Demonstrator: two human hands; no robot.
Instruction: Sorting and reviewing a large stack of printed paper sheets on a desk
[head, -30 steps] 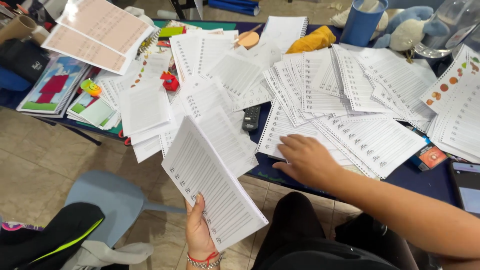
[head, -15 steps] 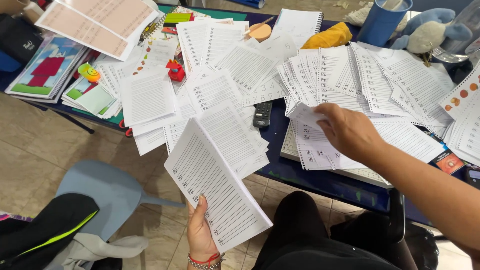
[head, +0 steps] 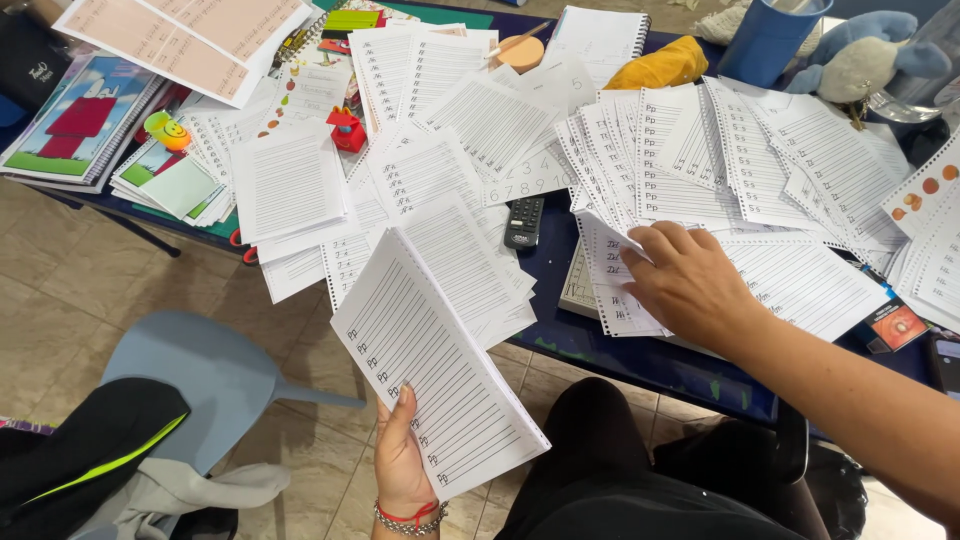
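Two hands: the left hand (head: 400, 465) and the right hand (head: 688, 280). One remote (head: 523, 222), one blue cup (head: 768, 40), one plush toy (head: 868, 55), one grey chair (head: 215, 385), one red toy (head: 346, 130). Lined sheets (head: 490, 120) by the dozen, too many to count.

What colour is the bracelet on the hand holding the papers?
Red cord with a silver beaded chain, on the left hand's wrist bracelet, seen in the head view.

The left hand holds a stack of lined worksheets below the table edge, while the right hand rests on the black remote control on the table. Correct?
Not quite. In the head view the right hand rests on the punched worksheets to the right of the black remote control, not touching it. The rest holds: the left hand holds a stack of lined worksheets below the table edge.
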